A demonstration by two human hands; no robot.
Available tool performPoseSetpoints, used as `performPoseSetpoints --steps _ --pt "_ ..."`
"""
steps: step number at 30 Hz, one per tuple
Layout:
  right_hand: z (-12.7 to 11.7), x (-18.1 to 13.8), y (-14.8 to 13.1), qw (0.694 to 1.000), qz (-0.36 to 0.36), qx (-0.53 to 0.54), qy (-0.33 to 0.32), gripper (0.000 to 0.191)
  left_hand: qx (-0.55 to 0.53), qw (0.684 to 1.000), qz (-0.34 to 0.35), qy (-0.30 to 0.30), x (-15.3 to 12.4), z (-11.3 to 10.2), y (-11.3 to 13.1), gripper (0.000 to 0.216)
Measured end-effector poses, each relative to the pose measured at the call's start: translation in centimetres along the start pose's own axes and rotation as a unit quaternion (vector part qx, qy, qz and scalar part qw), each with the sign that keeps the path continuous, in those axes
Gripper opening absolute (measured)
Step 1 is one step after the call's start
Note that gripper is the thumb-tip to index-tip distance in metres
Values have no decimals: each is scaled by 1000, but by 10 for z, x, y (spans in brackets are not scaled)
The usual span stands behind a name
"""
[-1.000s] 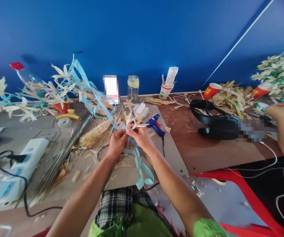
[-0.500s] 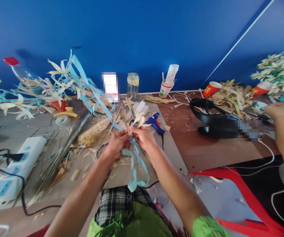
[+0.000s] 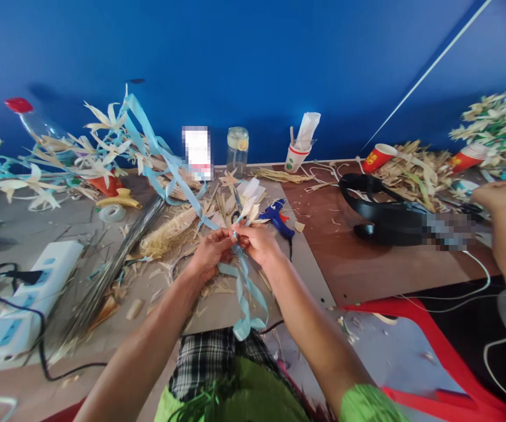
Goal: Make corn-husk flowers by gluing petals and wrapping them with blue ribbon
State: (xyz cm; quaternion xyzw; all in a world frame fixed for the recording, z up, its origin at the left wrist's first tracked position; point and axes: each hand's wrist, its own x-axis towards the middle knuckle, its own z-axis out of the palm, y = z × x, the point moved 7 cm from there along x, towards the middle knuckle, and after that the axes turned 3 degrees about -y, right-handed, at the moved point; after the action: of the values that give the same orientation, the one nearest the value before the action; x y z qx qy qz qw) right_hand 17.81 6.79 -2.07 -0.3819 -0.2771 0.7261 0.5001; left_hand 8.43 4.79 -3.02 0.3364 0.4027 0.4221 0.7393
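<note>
Close together over the front of the table, my left hand (image 3: 212, 251) and my right hand (image 3: 258, 243) pinch the stem of a pale husk flower (image 3: 249, 210). Light blue ribbon (image 3: 241, 287) is wound about the stem at my fingertips. One end dangles in loops below my hands; another stretch runs up to the left, towards a blue-wrapped branch with husk flowers (image 3: 107, 146). Both hands are closed, and the exact wrap between the fingers is partly hidden. Just beyond my right hand lies a blue glue gun (image 3: 277, 217).
Left of my hands are a corn cob (image 3: 169, 231), a bundle of thin wires (image 3: 116, 266) and a white power strip (image 3: 37, 299). A clear bottle (image 3: 237, 149) and a paper cup (image 3: 298, 157) stand by the wall. A black headset (image 3: 380, 217) and another person's hand (image 3: 499, 196) are at right.
The hanging ribbon loop has swung slightly to the right. My hands keep their pinch in almost the same place, and the view has shifted a little.
</note>
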Motion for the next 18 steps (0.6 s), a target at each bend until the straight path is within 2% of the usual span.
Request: performPoseSetpoints --steps 5,10,12,14,16,18 --pt "4 -1 2 999 27 13 -32 33 -12 1000 -9 9 1 -3 -1 30" --pt "12 -3 -2 996 11 -18 -87 34 -27 999 21 27 -1 -5 8 26" --pt "10 -3 -5 996 -13 -39 -77 32 -35 998 31 42 -2 -7 12 26" --pt "5 -2 -11 996 -56 -64 -37 31 -44 997 37 53 -3 -9 14 26" --pt "-1 -2 -17 991 -103 -89 5 29 -47 997 40 54 -3 -10 15 26" --pt "-3 -2 -19 986 -124 -108 16 27 -48 997 41 47 -3 -10 16 24"
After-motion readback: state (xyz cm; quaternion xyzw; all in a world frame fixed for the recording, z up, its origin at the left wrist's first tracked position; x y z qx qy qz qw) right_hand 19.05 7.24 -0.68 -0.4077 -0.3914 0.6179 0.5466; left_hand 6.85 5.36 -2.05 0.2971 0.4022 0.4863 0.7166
